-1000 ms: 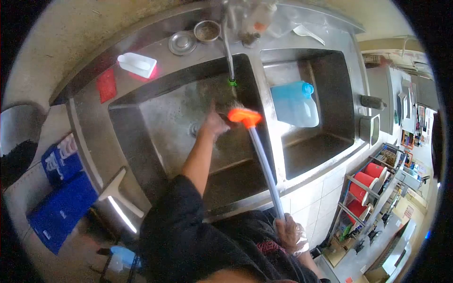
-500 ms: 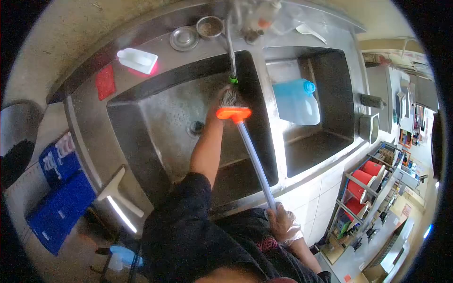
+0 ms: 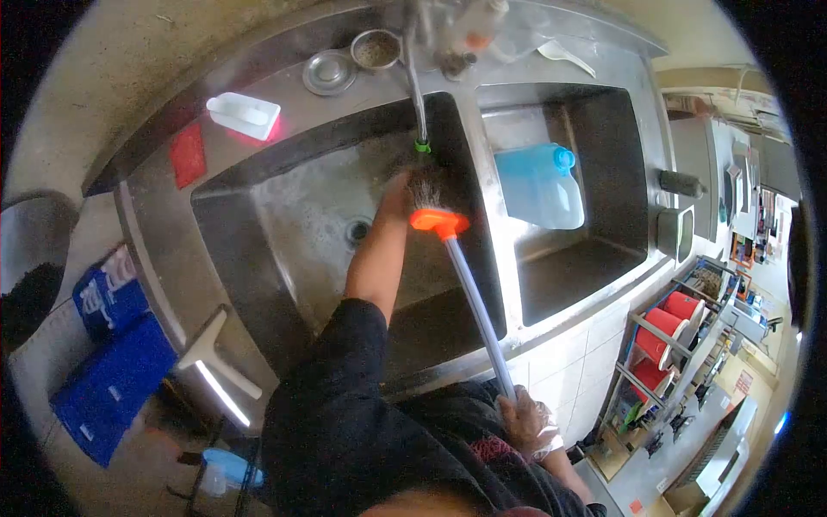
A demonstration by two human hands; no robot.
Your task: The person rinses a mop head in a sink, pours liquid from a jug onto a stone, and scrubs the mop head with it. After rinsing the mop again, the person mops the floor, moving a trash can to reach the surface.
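Head view: left hand (image 3: 398,191) outstretched on mop head (image 3: 428,196); right hand (image 3: 522,417) clasps handle (image 3: 479,312).

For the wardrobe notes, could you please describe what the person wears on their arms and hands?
A dark, near-black sleeve covers the left upper arm to about the elbow. The left hand looks ungloved. The right hand wears a thin, clear disposable glove.
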